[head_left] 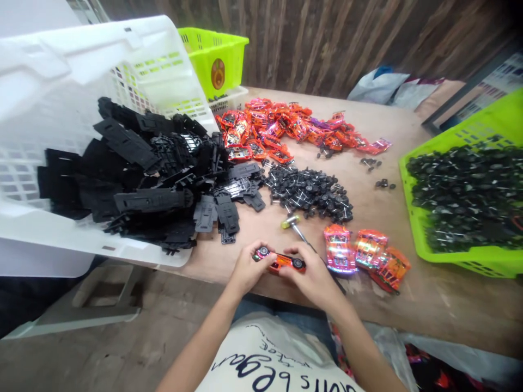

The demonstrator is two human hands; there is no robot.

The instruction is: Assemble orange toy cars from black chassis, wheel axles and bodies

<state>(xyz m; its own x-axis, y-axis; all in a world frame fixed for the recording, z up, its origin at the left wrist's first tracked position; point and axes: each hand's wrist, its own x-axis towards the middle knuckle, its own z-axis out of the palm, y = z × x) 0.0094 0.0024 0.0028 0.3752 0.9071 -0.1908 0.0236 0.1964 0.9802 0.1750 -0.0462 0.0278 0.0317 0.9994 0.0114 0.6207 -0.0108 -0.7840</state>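
Between both hands, close to the table's front edge, is an orange toy car (283, 262) with black wheels, turned so its side shows. My left hand (249, 267) is closed on one end of it, thumb by a wheel. The other end sits in my right hand (312, 272), also closed on it. Just beyond the hands lies a small hammer (291, 221) with a yellowish head; its dark handle passes behind my right hand. To the right rest several shiny orange car bodies (371, 247), two of them overlapping.
A tipped white basket (175, 261) spills black chassis plates (134, 147) on the left. Wheel axles (308, 190) lie heaped mid-table, with orange car bodies (286, 125) behind. A green basket (417, 239) full of wheels (466, 190) stands right. Another green basket (232, 60) is at the back.
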